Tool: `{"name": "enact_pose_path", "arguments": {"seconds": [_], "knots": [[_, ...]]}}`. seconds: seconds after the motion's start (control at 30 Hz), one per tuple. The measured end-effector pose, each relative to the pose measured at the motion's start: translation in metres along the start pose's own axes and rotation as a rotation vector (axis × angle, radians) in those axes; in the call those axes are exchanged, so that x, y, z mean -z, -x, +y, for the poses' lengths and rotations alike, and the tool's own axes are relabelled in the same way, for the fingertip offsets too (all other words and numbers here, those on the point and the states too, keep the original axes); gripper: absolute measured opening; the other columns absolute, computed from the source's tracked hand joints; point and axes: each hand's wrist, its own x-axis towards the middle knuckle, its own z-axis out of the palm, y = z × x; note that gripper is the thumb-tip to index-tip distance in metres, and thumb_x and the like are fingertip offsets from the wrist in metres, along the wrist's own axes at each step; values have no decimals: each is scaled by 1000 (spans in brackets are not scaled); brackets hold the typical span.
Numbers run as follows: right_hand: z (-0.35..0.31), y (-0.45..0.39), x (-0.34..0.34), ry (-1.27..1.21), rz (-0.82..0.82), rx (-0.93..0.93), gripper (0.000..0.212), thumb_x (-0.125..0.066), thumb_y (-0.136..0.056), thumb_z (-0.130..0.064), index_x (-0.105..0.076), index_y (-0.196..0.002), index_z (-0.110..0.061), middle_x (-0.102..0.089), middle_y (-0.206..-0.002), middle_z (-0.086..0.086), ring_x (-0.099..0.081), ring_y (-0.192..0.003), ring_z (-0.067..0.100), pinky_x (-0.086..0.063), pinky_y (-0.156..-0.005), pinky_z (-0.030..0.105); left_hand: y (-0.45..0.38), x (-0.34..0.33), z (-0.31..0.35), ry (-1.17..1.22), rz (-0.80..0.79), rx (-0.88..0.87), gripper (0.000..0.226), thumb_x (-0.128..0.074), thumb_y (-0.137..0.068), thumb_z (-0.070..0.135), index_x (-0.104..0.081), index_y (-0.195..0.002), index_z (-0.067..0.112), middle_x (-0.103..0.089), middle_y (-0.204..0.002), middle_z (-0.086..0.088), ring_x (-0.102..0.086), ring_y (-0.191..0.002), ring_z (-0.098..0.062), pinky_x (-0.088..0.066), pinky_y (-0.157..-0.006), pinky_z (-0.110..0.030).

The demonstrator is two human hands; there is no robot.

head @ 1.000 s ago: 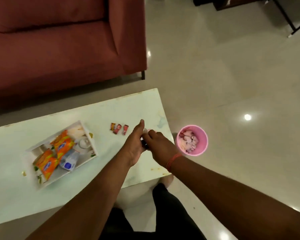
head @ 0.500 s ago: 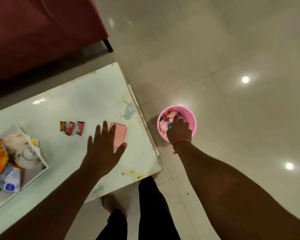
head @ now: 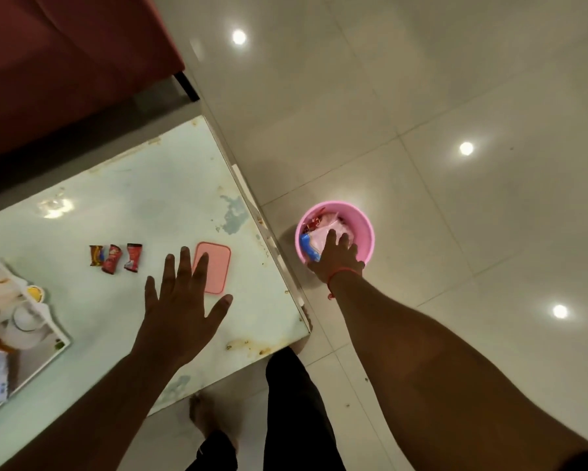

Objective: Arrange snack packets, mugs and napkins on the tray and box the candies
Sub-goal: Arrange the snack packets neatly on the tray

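left hand [head: 180, 311] hovers spread above the pale bench [head: 143, 205] beside a flat pink plastic lid [head: 217, 266]; right hand [head: 336, 258] reaches into a round pink plastic bucket [head: 364, 226], grip unclear.

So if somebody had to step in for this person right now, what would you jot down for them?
Left hand: open, fingers spread, over the table, its fingertips overlapping the flat pink lid.
Right hand: reaching into the pink bucket on the floor, among the packets there; whether it grips one cannot be told.
Three wrapped candies lie in a row on the table, not boxed.
The tray at the left edge already holds a white mug and packets.
Left: finish the tray from the bucket, box the candies.
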Motion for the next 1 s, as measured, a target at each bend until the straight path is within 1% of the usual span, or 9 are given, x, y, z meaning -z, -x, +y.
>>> {"name": "enact_pose_path", "arguments": {"seconds": [0.1, 0.17, 0.33, 0.43, 0.5, 0.53, 0.63, 0.83, 1.0], "knots": [[-13, 45, 15, 21, 45, 60, 97, -55, -88, -61, 4, -157, -25, 0, -166, 9, -9, -151, 38, -26, -113, 64, 19, 28, 0, 1, 48, 15, 88, -17, -85, 73, -7, -157, 22, -1, -165, -11, -3, -152, -33, -15, -117, -60], [-27, 80, 25, 52, 87, 112, 96, -52, -88, -64, 3, -156, -25, -1, -166, 9, -11, -150, 39, -24, -114, 64, 35, 46, -5, -2, 77, 27, 89, -14, -84, 74, -8, -157, 23, -3, -165, -10, -5, -152, -32, -16, -116, -61], [-79, 181, 40, 147, 169, 223, 96, -43, -88, -71, 4, -157, -25, 5, -166, 5, -4, -151, 37, -18, -116, 62, 87, 70, -43, -8, 142, 42, 93, 3, -79, 80, 3, -156, 29, 4, -166, -6, 5, -152, -28, -14, -116, -61], [-120, 242, 37, 167, 198, 276, 96, -42, -87, -73, 4, -157, -25, 7, -166, 4, 1, -151, 37, -15, -116, 64, 128, 76, -78, 23, 194, 61, 89, 5, -79, 80, 12, -154, 32, 9, -165, -3, 7, -152, -26, -13, -117, -61], [-152, 289, 26, 185, 226, 316, 96, -41, -87, -74, 5, -156, -27, 9, -166, 3, 2, -151, 38, -13, -117, 64, 164, 78, -110, 72, 219, 88, 88, 9, -77, 82, 21, -150, 36, 14, -164, 0, 8, -152, -26, -9, -118, -60], [-169, 313, 19, 186, 238, 336, 96, -41, -86, -74, 5, -156, -27, 9, -166, 3, 3, -151, 37, -12, -117, 63, 183, 80, -128, 100, 222, 106, 89, 12, -74, 84, 21, -150, 37, 16, -163, 1, 8, -152, -26, -7, -118, -60], [-218, 377, -8, 189, 277, 393, 97, -40, -84, -77, 4, -156, -30, 10, -166, 0, 4, -152, 34, -10, -117, 61, 236, 84, -182, 131, 242, 169, 93, 16, -72, 84, 15, -152, 37, 13, -165, 0, 11, -151, -28, -4, -118, -60], [-316, 477, -81, 267, 296, 563, 99, -36, -80, -82, 3, -156, -32, 9, -166, -1, 3, -152, 32, -12, -116, 60, 337, 91, -302, 190, 323, 297, 93, 3, -75, 82, 5, -155, 34, 6, -166, -4, 5, -152, -31, -4, -117, -62], [-373, 526, -127, 366, 281, 680, 98, -36, -81, -82, 1, -156, -31, 6, -166, 1, 1, -152, 33, -11, -117, 60, 390, 84, -366, 248, 297, 388, 86, -9, -84, 79, 5, -155, 32, 5, -166, -5, 4, -152, -32, -5, -116, -63]]}}
